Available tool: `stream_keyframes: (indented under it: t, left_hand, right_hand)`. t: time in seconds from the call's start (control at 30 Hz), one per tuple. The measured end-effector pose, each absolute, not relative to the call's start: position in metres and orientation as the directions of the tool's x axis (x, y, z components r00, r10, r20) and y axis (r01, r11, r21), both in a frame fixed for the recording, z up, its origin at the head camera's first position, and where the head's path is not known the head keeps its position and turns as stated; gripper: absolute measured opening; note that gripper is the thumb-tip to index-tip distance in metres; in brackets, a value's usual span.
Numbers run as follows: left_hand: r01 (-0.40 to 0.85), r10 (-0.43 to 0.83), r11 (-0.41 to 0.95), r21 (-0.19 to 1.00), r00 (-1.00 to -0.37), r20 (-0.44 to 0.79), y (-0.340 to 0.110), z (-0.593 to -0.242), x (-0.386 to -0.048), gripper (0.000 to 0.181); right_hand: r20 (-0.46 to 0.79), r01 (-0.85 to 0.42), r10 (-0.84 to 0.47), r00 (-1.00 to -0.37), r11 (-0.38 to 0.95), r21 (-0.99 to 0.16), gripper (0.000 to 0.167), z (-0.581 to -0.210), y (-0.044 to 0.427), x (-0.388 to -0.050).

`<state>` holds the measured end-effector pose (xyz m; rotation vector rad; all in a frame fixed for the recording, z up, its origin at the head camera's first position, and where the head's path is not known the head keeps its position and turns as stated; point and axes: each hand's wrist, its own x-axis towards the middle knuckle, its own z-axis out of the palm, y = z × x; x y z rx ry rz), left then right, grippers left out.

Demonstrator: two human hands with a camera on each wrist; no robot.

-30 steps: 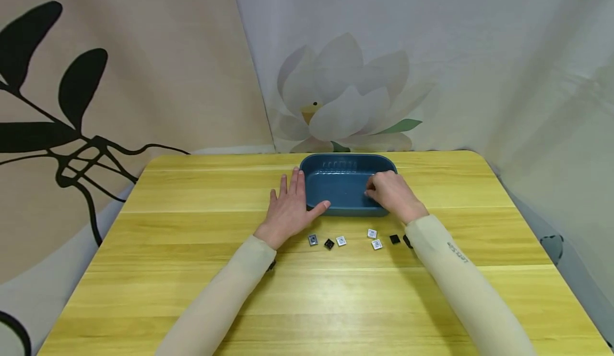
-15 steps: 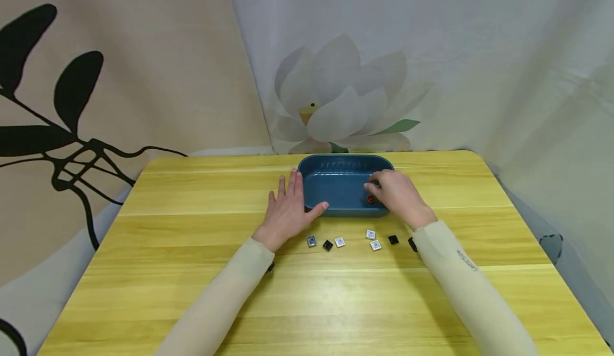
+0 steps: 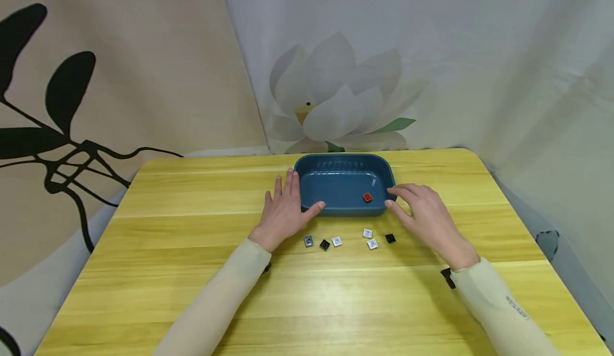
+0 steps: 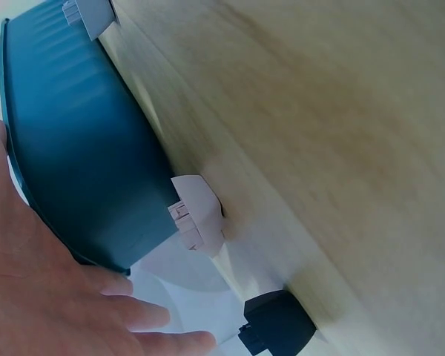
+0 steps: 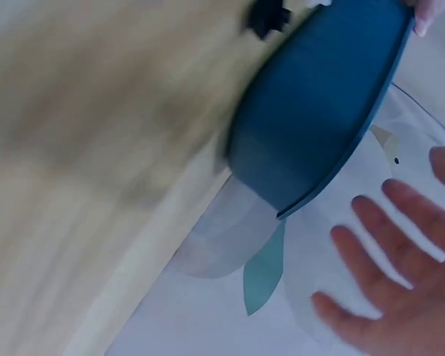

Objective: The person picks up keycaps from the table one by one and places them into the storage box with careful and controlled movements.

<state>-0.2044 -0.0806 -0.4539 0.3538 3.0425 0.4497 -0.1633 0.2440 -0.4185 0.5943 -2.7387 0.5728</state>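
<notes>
In the head view a blue rectangular dish [image 3: 331, 188] stands at the back of the table, a small red square piece like a keycap [image 3: 367, 197] lying inside. My left hand [image 3: 282, 216] rests against the dish's left end, fingers straight and thumb spread along the front rim. At the other end is my right hand [image 3: 427, 218], fingers loose and holding nothing; in the right wrist view its fingers [image 5: 386, 256] are spread apart from the dish. Several similar pieces lie in front: grey [image 3: 308, 241], black [image 3: 324, 244], white [image 3: 337, 241], two more white and another black [image 3: 390, 238].
The wooden table [image 3: 307, 302] ends just behind the dish, where a printed cloth [image 3: 355, 95] hangs. The left wrist view shows a white piece [image 4: 200, 211] and a black piece [image 4: 278, 322] close to the dish's side.
My right hand has released the red keycap-like piece into the dish, opened, and drawn back rightward past the rim. The left hand keeps its place on the dish.
</notes>
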Motion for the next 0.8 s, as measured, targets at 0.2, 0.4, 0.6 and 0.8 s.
stream_keyframes:
  t: [0.2, 0.4, 0.6, 0.8]
  left_hand:
    - [0.217, 0.229, 0.931, 0.295, -0.973, -0.006, -0.084, -0.452, -0.204, 0.113]
    - [0.208, 0.223, 0.931, 0.300, -0.975, -0.016, -0.084, -0.452, -0.204, 0.113]
    - [0.208, 0.223, 0.929, 0.307, -0.975, -0.014, -0.082, -0.452, -0.204, 0.113]
    - [0.215, 0.228, 0.929, 0.301, -0.974, -0.007, -0.080, -0.451, -0.204, 0.113]
  right_hand:
    - [0.319, -0.516, -0.424, -0.848, 0.798, -0.311, 0.034, -0.422, 0.255, -0.146]
    - [0.221, -0.569, -0.525, -0.822, 0.773, -0.280, 0.036, -0.428, 0.261, -0.137]
    - [0.186, -0.629, -0.601, -0.778, 0.732, -0.262, 0.042, -0.438, 0.265, -0.133]
    - [0.171, -0.659, -0.638, -0.751, 0.712, -0.243, 0.045, -0.445, 0.266, -0.130]
